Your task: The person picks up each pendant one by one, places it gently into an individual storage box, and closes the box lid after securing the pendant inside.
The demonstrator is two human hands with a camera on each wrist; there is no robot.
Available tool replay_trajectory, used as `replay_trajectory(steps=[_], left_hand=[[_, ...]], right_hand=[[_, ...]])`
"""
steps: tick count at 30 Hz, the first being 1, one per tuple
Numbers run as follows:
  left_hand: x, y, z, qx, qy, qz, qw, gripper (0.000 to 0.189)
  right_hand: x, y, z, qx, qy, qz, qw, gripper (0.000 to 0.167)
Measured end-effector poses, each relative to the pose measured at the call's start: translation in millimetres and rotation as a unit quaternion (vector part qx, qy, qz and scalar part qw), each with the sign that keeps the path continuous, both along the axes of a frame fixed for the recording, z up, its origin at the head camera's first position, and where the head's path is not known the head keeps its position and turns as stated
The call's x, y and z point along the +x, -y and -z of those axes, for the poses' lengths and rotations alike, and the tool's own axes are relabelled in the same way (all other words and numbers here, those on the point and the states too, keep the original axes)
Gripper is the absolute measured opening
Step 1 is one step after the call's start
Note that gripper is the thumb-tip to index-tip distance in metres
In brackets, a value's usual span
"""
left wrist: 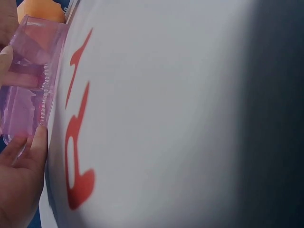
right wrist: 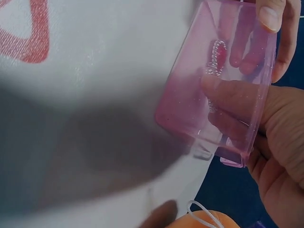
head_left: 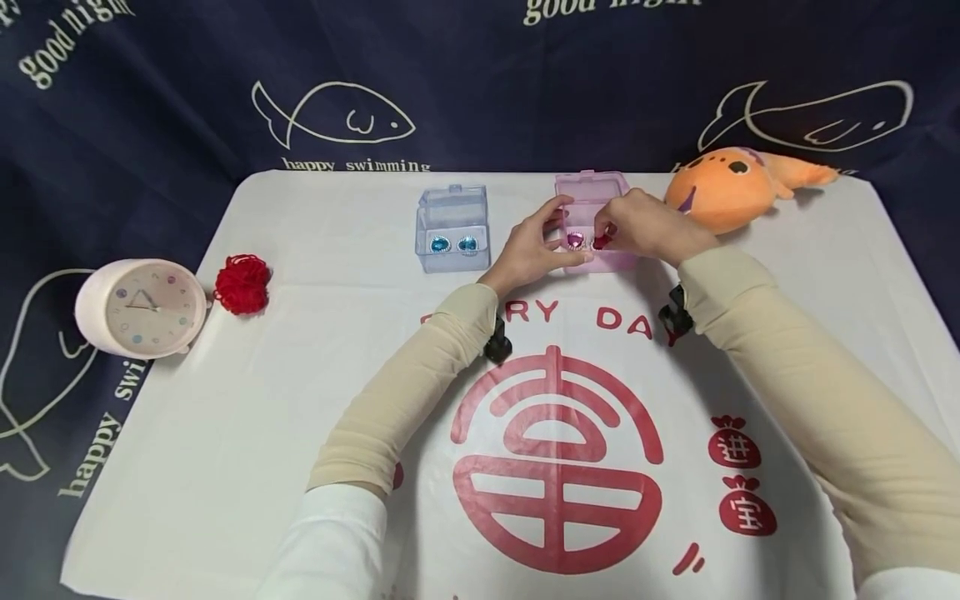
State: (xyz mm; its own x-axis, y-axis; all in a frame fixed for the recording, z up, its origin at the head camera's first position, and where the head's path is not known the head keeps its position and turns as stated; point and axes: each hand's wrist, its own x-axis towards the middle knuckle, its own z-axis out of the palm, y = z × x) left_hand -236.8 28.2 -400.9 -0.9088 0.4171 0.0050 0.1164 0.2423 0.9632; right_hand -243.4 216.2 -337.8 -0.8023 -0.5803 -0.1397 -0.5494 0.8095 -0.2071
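Note:
A clear pink box (head_left: 617, 263) stands near the table's back edge with its lid (head_left: 592, 188) raised. My left hand (head_left: 525, 254) grips the box at its left side, thumb along the front and fingers toward the back. Reaching in from the right, my right hand (head_left: 651, 225) pinches a red gem (head_left: 600, 242) low inside the box. Beside that gem lies a purple-pink gem (head_left: 575, 240) with a beaded, sparkling rim. Through the clear wall in the right wrist view, the thumb (right wrist: 232, 95) shows against a beaded rim (right wrist: 217, 52).
Left of the hands, a clear blue box (head_left: 453, 262) stands with lid raised and two blue gems (head_left: 439, 244) inside. An orange plush toy (head_left: 723, 190) lies at the back right. A red yarn ball (head_left: 243, 284) and a pink-white clock (head_left: 142, 308) sit at the left.

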Motion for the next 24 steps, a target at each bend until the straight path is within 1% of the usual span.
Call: replay_trajectory(steps=[3,10,14,17,20,22,24], left_hand=[[0.0,-0.1,0.2,0.004,-0.004,0.0,1.0,0.084],[1.0,0.5,0.1,0.001,-0.002,0.0,1.0,0.084],[0.9,0.8,0.1,0.001,-0.003,-0.001,1.0,0.084],[0.9,0.6,-0.1,0.002,-0.003,-0.001,1.0,0.084],[1.5,0.4,-0.3,0.001,-0.001,0.001,1.0,0.084],[1.9,0.3,-0.6,0.002,0.0,0.002,1.0,0.083],[1.7,0.2,-0.8,0.004,0.002,0.003,1.0,0.083]], right_hand=[[-0.4,0.1,0.2,0.005,-0.007,0.0,1.0,0.005],[-1.0,1.3,0.4,0.017,0.004,0.005,0.9998,0.01],[0.0,1.2,-1.3,0.003,0.0,0.009,1.0,0.01],[1.6,1.9,-5.4,-0.021,-0.004,0.033,0.9992,0.011],[3.4,4.0,-12.0,-0.062,-0.039,0.058,0.9957,0.013],[4.2,6.4,-17.0,-0.102,-0.071,0.082,0.9889,0.016],[3.7,9.4,-21.6,-0.149,-0.097,0.109,0.978,0.021]])
